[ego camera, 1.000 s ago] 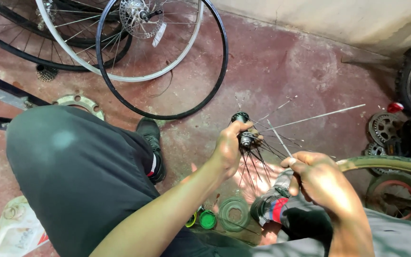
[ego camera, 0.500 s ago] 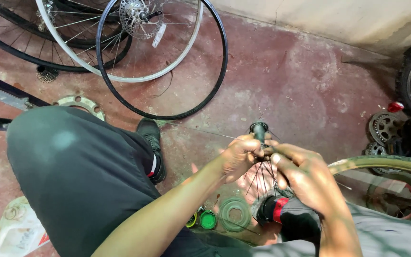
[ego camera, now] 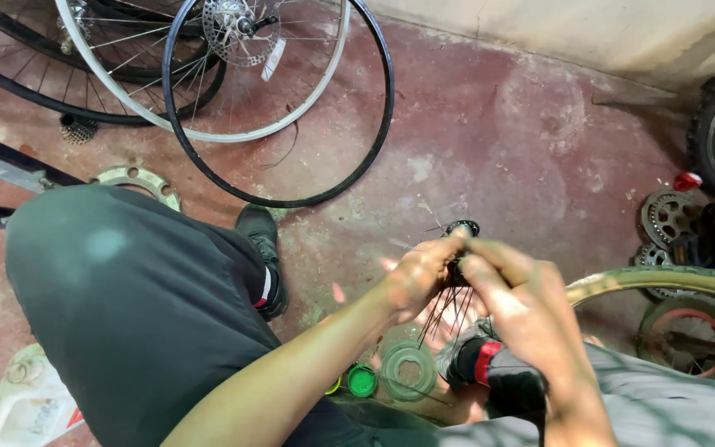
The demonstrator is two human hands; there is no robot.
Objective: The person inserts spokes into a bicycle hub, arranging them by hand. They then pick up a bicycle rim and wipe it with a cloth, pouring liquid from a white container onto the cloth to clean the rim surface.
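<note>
A small black wheel hub (ego camera: 460,230) sits between the person's two hands, above the red floor (ego camera: 523,132), with thin dark spokes (ego camera: 444,310) hanging from it in a loose fan. The left hand (ego camera: 417,277) is closed around the hub's near side, and the right hand (ego camera: 523,302) pinches it from the other side with fingertips shut. Below lie a green cap (ego camera: 362,381) and a greenish disc (ego camera: 407,371). A black rim (ego camera: 378,141) lies farther off, a sprocket (ego camera: 665,217) to the right.
</note>
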